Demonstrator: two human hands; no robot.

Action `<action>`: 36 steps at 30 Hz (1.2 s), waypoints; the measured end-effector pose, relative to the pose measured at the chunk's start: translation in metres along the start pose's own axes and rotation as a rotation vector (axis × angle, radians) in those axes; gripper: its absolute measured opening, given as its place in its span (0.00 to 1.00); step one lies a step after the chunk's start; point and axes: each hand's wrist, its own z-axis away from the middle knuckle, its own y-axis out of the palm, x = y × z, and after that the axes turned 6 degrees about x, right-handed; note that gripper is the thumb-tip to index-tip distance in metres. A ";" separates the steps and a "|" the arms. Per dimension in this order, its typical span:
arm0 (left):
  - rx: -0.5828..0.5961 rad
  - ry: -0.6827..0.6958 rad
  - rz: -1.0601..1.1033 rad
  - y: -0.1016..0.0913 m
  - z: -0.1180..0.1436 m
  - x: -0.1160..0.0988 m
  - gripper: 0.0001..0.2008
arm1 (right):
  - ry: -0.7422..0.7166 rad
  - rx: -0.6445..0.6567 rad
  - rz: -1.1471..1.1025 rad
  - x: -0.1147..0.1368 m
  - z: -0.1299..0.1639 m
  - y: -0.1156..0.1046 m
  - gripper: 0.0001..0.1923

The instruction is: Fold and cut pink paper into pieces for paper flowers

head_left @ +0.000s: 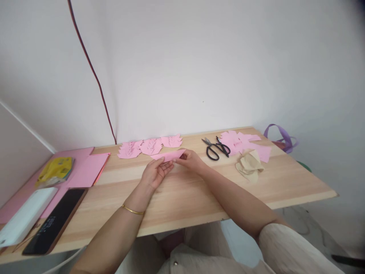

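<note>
**Both hands on a folded strip of pink paper at mid-tabletop**

Centre of the frame: my left hand (pixel 155 173) and right hand (pixel 191 160) meet over a folded pink paper (pixel 169 155), which lies low over the wooden tabletop (pixel 182 194), just in front of the row of cut pink pieces (pixel 149 146). I judge the paper to be very light, thin and limp. It will crease wherever it is pressed and tear if tugged, so it is best held at its ends or along a fold, with light pressure. My left fingers (pixel 166 164) are closed narrowly on the near left end of the strip, thumb on top. My right fingers (pixel 182 156) pinch its right end, curled close with almost no gap. Both hands therefore hold the same sheet, one at each end.

Right of centre, black scissors (pixel 216 148) lie flat on the tabletop near my right hand but not touching it. Beyond them is a loose pile of pink scraps (pixel 245 142), with a crumpled beige paper (pixel 250 165) just in front. A purple ribbon (pixel 281 135) sits at the far right edge. At the left of the frame lie pink sheets (pixel 88 169), a yellow packet (pixel 55 169), a white box (pixel 27 215) and a dark phone (pixel 55 220).
</note>
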 end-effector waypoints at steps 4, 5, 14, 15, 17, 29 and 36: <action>-0.010 0.026 -0.009 -0.004 -0.003 -0.001 0.03 | -0.036 -0.280 0.187 0.014 0.004 -0.003 0.21; -0.011 0.038 -0.011 -0.005 -0.004 -0.001 0.03 | -0.083 -0.358 0.247 0.019 0.006 -0.004 0.19; 0.106 0.141 -0.067 -0.008 -0.005 0.003 0.10 | -0.288 -0.039 0.428 0.024 0.014 0.007 0.12; 0.121 0.149 -0.088 -0.008 -0.005 0.003 0.10 | -0.265 -0.009 0.411 0.022 0.013 0.008 0.13; 0.138 0.173 -0.129 -0.006 -0.004 0.004 0.12 | -0.227 0.022 0.362 0.019 0.011 0.008 0.13; 0.061 0.165 -0.111 0.002 0.002 0.002 0.11 | -0.237 0.058 0.294 0.015 0.009 0.009 0.07; 0.010 0.165 -0.192 0.000 0.001 0.003 0.10 | -0.194 0.077 0.231 0.015 0.010 0.011 0.09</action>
